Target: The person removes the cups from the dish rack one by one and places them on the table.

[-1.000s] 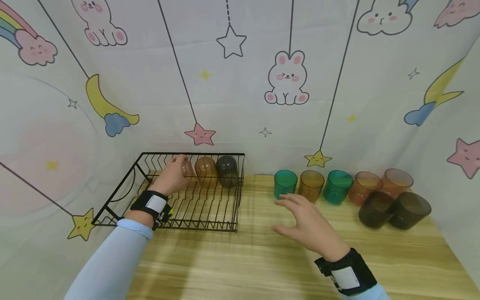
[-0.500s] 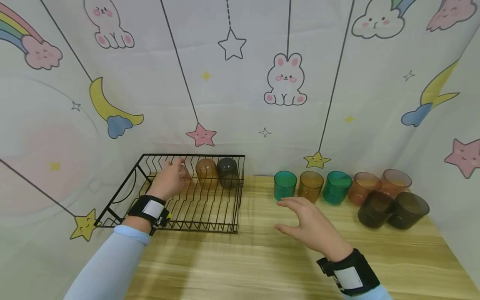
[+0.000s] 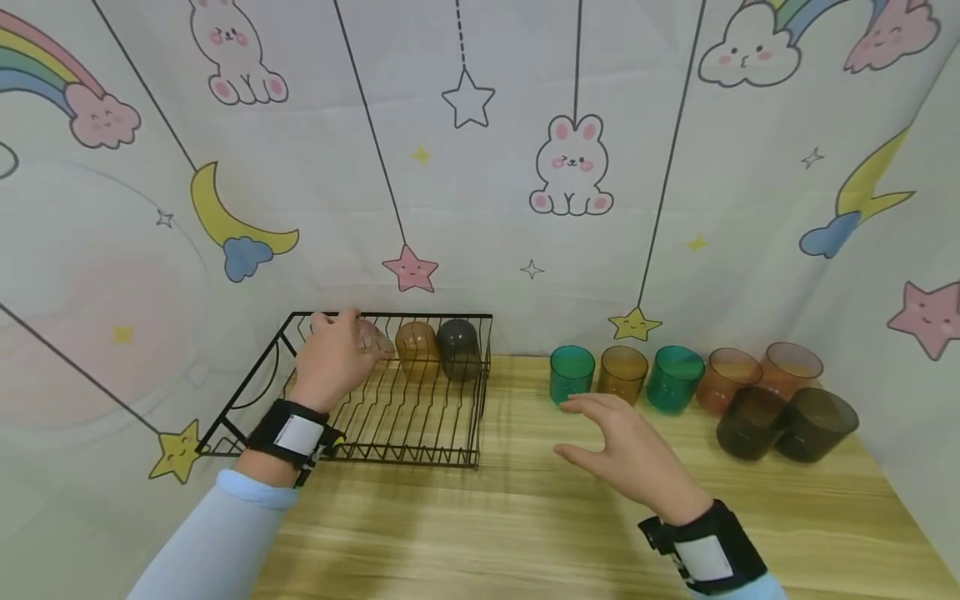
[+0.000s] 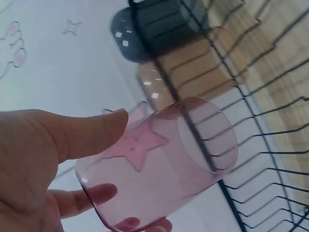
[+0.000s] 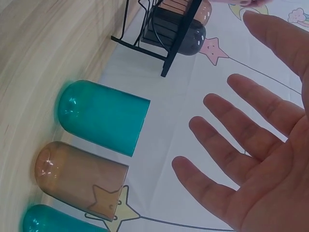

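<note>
My left hand (image 3: 333,358) grips a clear pink cup (image 4: 164,159) at the back left of the black wire dish rack (image 3: 405,458). Thumb on one side and fingers on the other, it holds the cup at its closed end; the open rim overlaps the rack's top wire in the left wrist view. Right of it, an amber cup (image 3: 417,346) and a dark grey cup (image 3: 459,346) stand upside down in the rack. My right hand (image 3: 633,454) hovers with fingers spread and nothing in it, in front of a green cup (image 3: 572,377).
Along the back right of the wooden table (image 3: 525,533) stand more upright cups: another amber cup (image 3: 622,377), a second green cup (image 3: 675,379), pinkish-orange cups (image 3: 727,379) and dark cups (image 3: 817,425). A printed white curtain (image 3: 480,192) hangs close behind.
My left hand has shifted slightly left relative to the rack, and the pink cup now leans, its lower end toward the amber cup. The right hand has barely moved; the head view has shifted slightly.
</note>
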`<control>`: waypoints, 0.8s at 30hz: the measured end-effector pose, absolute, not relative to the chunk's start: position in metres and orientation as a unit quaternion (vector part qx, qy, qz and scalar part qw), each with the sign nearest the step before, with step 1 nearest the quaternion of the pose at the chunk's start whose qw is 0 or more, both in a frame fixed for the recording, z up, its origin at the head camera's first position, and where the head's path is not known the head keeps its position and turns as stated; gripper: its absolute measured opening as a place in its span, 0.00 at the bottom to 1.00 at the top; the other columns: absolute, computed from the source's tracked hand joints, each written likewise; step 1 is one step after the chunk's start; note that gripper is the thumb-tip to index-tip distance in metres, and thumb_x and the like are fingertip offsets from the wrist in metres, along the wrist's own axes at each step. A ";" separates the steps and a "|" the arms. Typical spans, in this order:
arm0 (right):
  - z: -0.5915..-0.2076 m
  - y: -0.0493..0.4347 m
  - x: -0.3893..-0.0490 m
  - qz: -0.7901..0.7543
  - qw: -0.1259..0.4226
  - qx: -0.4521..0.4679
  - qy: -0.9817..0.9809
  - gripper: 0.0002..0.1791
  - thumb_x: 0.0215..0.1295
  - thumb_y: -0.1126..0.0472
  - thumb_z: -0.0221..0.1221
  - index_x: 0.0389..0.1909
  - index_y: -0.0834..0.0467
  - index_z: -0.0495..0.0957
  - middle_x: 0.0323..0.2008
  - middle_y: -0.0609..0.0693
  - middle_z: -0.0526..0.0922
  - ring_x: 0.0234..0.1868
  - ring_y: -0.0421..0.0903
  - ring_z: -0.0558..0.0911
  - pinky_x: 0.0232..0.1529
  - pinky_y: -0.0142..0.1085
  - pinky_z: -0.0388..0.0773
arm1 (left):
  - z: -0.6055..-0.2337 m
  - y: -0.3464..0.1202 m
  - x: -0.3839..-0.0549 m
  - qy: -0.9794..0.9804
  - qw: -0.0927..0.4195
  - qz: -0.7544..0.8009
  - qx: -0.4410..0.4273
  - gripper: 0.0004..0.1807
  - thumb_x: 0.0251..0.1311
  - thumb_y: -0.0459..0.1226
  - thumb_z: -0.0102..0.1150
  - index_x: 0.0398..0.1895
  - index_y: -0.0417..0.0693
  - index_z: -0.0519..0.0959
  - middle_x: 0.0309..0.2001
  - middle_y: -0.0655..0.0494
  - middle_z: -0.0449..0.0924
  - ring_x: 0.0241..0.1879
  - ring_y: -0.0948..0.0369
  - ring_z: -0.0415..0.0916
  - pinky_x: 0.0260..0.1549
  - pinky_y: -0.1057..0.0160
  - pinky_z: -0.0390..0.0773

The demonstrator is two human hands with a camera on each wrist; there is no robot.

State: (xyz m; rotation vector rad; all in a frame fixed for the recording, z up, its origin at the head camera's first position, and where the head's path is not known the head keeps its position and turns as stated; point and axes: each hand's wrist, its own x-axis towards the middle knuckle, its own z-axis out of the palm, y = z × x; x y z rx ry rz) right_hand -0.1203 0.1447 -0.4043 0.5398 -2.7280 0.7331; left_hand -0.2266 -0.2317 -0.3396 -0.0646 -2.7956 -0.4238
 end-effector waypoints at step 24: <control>-0.397 0.150 -0.117 0.279 0.169 0.178 -0.928 0.25 0.54 0.42 0.64 0.52 0.45 0.77 0.56 0.46 0.77 0.58 0.47 0.75 0.55 0.47 0.75 | -0.320 -0.148 -0.168 -0.909 0.079 -0.387 -0.131 0.37 0.38 0.47 0.76 0.54 0.52 0.69 0.41 0.54 0.77 0.37 0.59 0.78 0.31 0.63 0.79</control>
